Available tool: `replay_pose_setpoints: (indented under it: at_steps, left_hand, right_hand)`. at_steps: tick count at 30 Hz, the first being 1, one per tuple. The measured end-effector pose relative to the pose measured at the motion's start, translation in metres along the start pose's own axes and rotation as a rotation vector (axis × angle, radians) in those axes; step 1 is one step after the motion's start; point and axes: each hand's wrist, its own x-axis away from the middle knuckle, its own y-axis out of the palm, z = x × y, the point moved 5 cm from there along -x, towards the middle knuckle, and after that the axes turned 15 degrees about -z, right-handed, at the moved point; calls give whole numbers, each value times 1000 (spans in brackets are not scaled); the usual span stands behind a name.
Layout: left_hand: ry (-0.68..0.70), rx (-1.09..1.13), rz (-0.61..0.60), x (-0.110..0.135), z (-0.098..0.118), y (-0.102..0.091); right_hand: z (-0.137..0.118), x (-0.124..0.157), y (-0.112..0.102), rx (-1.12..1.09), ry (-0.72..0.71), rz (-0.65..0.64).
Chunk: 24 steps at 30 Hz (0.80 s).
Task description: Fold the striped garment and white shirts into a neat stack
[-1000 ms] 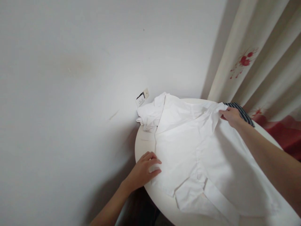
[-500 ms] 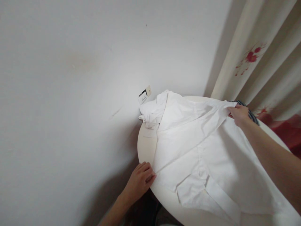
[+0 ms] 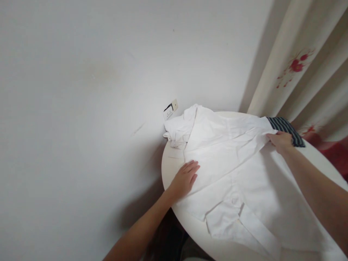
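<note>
A white shirt (image 3: 214, 166) with a collar and buttons lies spread over a round white table (image 3: 169, 170), its front edge folded over. My left hand (image 3: 186, 177) rests on the cloth near the table's left side, fingers stretched out and holding nothing. On the far right, my right hand (image 3: 281, 141) pinches a raised edge of the shirt, lifting it slightly off the layer below. One part of the shirt lies bunched at the back left, by the wall.
A striped dark cloth (image 3: 289, 130) lies at the table's back right. Behind stand a white wall (image 3: 108, 90) with a socket (image 3: 169, 111) and a cream curtain (image 3: 272, 79) with red flowers. Something red (image 3: 333, 154) shows at the right.
My left hand has let go of the shirt's edge and moved up and right onto the cloth, its fingers now straight. My right hand, still pinching, has come slightly lower, uncovering more striped cloth.
</note>
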Motion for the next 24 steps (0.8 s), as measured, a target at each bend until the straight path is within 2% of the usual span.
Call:
replay_pose_setpoints:
  at_steps: [2, 5, 10, 15, 21, 24]
  left_hand:
    - [-26, -88, -67, -2, -4, 14]
    - [-90, -183, -98, 4, -12, 21]
    - [-109, -285, -79, 7, -16, 22]
    - [-116, -356, 0, 4, -23, 27]
    - [-114, -391, 60, 7, -38, 37]
    - [-112, -410, 80, 5, -38, 37]
  right_hand:
    - [3, 0, -5, 108, 27, 16]
    - [6, -3, -12, 237, 36, 14]
    - [10, -10, -20, 324, 48, 14]
    - [15, -10, -28, 331, 4, -5]
    - [8, 7, -58, 307, -37, 188]
    - [-10, 19, -56, 331, -136, 204]
